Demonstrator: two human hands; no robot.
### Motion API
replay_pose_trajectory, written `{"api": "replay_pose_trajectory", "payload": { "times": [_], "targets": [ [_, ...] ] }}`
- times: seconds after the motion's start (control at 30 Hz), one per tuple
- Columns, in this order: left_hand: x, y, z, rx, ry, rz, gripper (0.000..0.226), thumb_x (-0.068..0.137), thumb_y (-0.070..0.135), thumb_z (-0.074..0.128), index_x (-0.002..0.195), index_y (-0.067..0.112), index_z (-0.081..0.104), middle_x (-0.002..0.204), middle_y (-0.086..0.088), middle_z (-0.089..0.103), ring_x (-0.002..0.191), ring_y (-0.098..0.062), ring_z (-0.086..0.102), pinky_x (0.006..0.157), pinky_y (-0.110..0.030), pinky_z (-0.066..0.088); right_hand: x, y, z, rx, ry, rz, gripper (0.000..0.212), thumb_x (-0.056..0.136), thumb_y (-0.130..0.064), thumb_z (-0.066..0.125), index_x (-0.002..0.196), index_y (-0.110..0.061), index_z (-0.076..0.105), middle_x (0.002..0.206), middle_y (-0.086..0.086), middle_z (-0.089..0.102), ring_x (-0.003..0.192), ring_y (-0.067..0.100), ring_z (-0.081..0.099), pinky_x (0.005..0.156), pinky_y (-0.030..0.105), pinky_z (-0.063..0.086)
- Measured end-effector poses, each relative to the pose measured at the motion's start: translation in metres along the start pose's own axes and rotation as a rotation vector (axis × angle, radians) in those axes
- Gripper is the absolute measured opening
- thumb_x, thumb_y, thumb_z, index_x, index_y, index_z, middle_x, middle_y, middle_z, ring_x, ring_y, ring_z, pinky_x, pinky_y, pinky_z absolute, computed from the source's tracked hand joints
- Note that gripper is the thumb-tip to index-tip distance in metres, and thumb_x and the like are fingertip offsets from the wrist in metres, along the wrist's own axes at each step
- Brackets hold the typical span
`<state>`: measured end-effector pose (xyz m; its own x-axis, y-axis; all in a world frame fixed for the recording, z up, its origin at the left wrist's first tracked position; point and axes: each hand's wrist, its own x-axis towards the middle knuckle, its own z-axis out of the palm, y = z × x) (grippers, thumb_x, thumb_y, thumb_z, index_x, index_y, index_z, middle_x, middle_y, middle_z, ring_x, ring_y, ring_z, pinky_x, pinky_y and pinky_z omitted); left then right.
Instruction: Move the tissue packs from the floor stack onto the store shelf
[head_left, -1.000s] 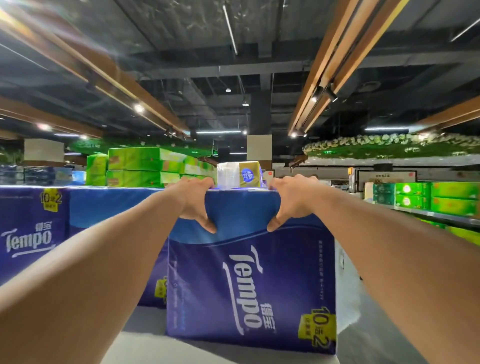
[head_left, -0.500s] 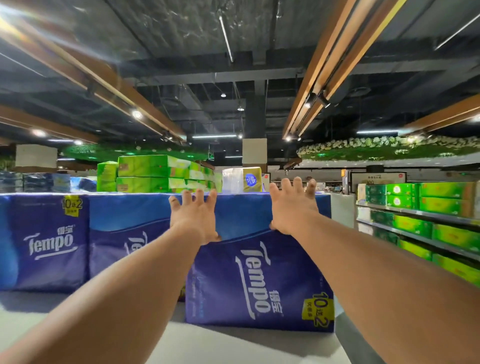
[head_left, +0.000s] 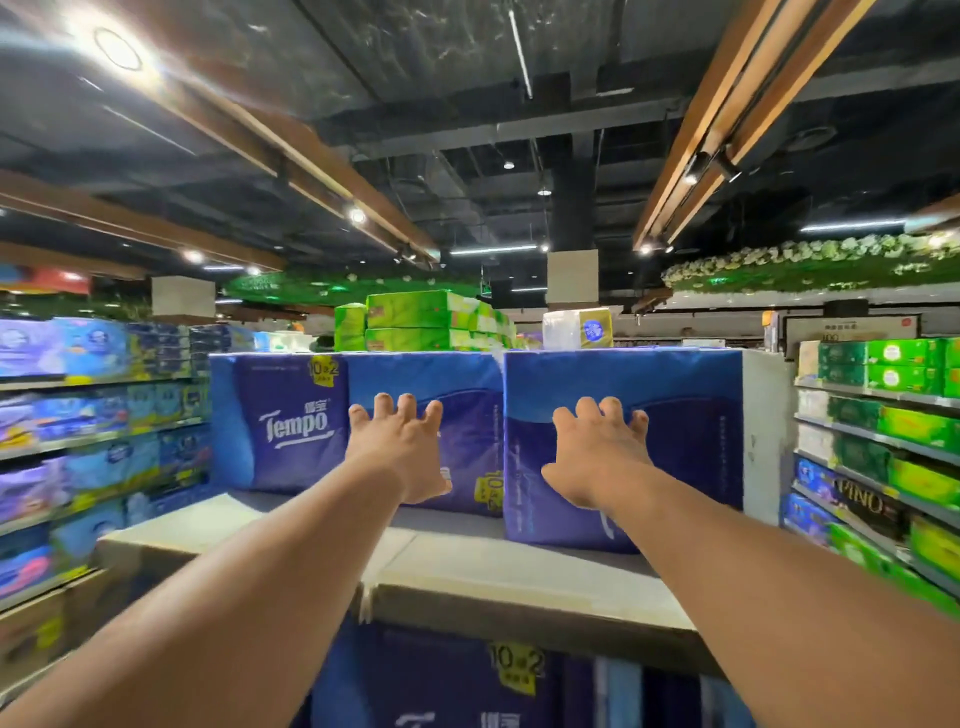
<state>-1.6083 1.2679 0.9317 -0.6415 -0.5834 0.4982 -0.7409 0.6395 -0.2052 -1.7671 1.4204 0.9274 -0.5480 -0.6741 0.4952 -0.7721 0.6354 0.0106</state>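
Three blue Tempo tissue packs stand in a row on the grey top shelf (head_left: 498, 577). The right pack (head_left: 675, 415) sits nearest the front edge. My right hand (head_left: 597, 452) lies flat against its front face with fingers spread. My left hand (head_left: 400, 447) rests open on the middle pack (head_left: 457, 384), fingers spread. The left pack (head_left: 280, 415) shows its white Tempo logo. Another blue pack (head_left: 441, 680) shows on the level below the shelf.
Green tissue boxes (head_left: 415, 322) and a white-and-yellow pack (head_left: 576, 327) stand behind the blue row. Shelves of blue packs (head_left: 78, 415) line the left aisle, shelves of green packs (head_left: 893, 415) the right. A white panel (head_left: 763, 431) borders the right pack.
My hands let go of the top edge of the right pack and went flat on the pack fronts. The pack now sits further back on the shelf, and the view has pulled away.
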Motion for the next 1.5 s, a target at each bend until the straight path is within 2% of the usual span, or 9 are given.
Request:
{"api": "replay_pose_trajectory", "payload": {
  "times": [0.13, 0.27, 0.47, 0.57, 0.67, 0.83, 1.03, 1.23, 1.5],
  "targets": [
    [-0.072, -0.054, -0.021, 0.059, -0.088, -0.136, 0.1, 0.078, 0.066, 0.063, 0.156, 0.029, 0.012, 0.159, -0.008, 0.023, 0.146, -0.037, 0.018, 0.113, -0.057, 0.022, -0.042, -0.046, -0.011, 0.041, -0.025, -0.106, 0.046, 0.091, -0.044, 0.054, 0.13, -0.023, 0.045, 0.138, 0.007, 0.042, 0.135, 0.034, 0.029, 0.111, 0.058, 0.025],
    [-0.155, -0.099, -0.036, 0.081, -0.18, -0.32, 0.093, 0.079, 0.064, 0.063, 0.152, 0.03, 0.017, 0.152, -0.006, 0.03, 0.142, -0.034, 0.022, 0.11, -0.055, 0.026, -0.093, -0.093, -0.024, 0.065, -0.041, -0.241, 0.045, 0.091, -0.043, 0.051, 0.131, -0.024, 0.045, 0.138, 0.005, 0.043, 0.131, 0.032, 0.033, 0.106, 0.054, 0.026],
    [-0.3, -0.128, -0.055, 0.132, -0.247, -0.5, 0.098, 0.081, 0.069, 0.06, 0.157, 0.031, 0.011, 0.163, -0.006, 0.014, 0.148, -0.034, 0.014, 0.114, -0.054, 0.023, -0.189, -0.151, -0.038, 0.188, -0.087, -0.46, 0.047, 0.091, -0.044, 0.055, 0.133, -0.025, 0.047, 0.137, 0.006, 0.046, 0.132, 0.032, 0.036, 0.109, 0.054, 0.027],
    [-0.379, -0.153, -0.078, 0.216, -0.331, -0.59, 0.097, 0.08, 0.07, 0.061, 0.156, 0.031, 0.017, 0.16, -0.006, 0.019, 0.145, -0.034, 0.018, 0.112, -0.053, 0.025, -0.236, -0.181, -0.039, 0.228, -0.162, -0.551, 0.052, 0.091, -0.049, 0.058, 0.136, -0.025, 0.046, 0.141, 0.005, 0.044, 0.134, 0.031, 0.034, 0.107, 0.056, 0.028],
    [-0.452, -0.187, -0.117, 0.262, -0.348, -0.72, 0.09, 0.078, 0.069, 0.063, 0.151, 0.029, 0.027, 0.15, -0.009, 0.031, 0.139, -0.034, 0.028, 0.111, -0.052, 0.03, -0.273, -0.224, -0.056, 0.29, -0.208, -0.623, 0.05, 0.09, -0.045, 0.06, 0.133, -0.025, 0.047, 0.138, 0.005, 0.046, 0.132, 0.031, 0.036, 0.105, 0.054, 0.03],
    [-0.557, -0.231, -0.177, 0.327, -0.374, -0.866, 0.088, 0.08, 0.065, 0.063, 0.15, 0.026, 0.028, 0.149, -0.01, 0.033, 0.138, -0.034, 0.029, 0.11, -0.05, 0.03, -0.35, -0.311, -0.099, 0.408, -0.195, -0.873, 0.044, 0.092, -0.035, 0.055, 0.134, -0.024, 0.047, 0.139, 0.007, 0.046, 0.133, 0.033, 0.035, 0.106, 0.058, 0.029],
    [-0.661, -0.275, -0.235, 0.448, -0.41, -1.009, 0.089, 0.08, 0.069, 0.062, 0.149, 0.026, 0.027, 0.15, -0.01, 0.032, 0.138, -0.036, 0.028, 0.108, -0.054, 0.029, -0.439, -0.4, -0.156, 0.467, -0.095, -1.12, 0.051, 0.094, -0.045, 0.053, 0.139, -0.024, 0.042, 0.141, 0.008, 0.045, 0.136, 0.035, 0.035, 0.108, 0.061, 0.026],
    [-0.741, -0.315, -0.264, 0.469, -0.41, -1.116, 0.093, 0.079, 0.068, 0.064, 0.151, 0.026, 0.024, 0.148, -0.009, 0.035, 0.138, -0.035, 0.029, 0.109, -0.053, 0.03, -0.508, -0.467, -0.175, 0.514, -0.153, -1.202, 0.043, 0.093, -0.04, 0.052, 0.132, -0.022, 0.047, 0.135, 0.008, 0.048, 0.133, 0.035, 0.036, 0.111, 0.066, 0.023],
    [-0.801, -0.372, -0.224, 0.429, -0.472, -1.165, 0.09, 0.078, 0.068, 0.064, 0.15, 0.028, 0.027, 0.152, -0.009, 0.033, 0.139, -0.034, 0.029, 0.111, -0.052, 0.029, -0.551, -0.546, -0.159, 0.448, -0.22, -1.254, 0.053, 0.092, -0.037, 0.055, 0.14, -0.019, 0.043, 0.141, 0.011, 0.046, 0.136, 0.037, 0.034, 0.109, 0.064, 0.025]
  ]
}}
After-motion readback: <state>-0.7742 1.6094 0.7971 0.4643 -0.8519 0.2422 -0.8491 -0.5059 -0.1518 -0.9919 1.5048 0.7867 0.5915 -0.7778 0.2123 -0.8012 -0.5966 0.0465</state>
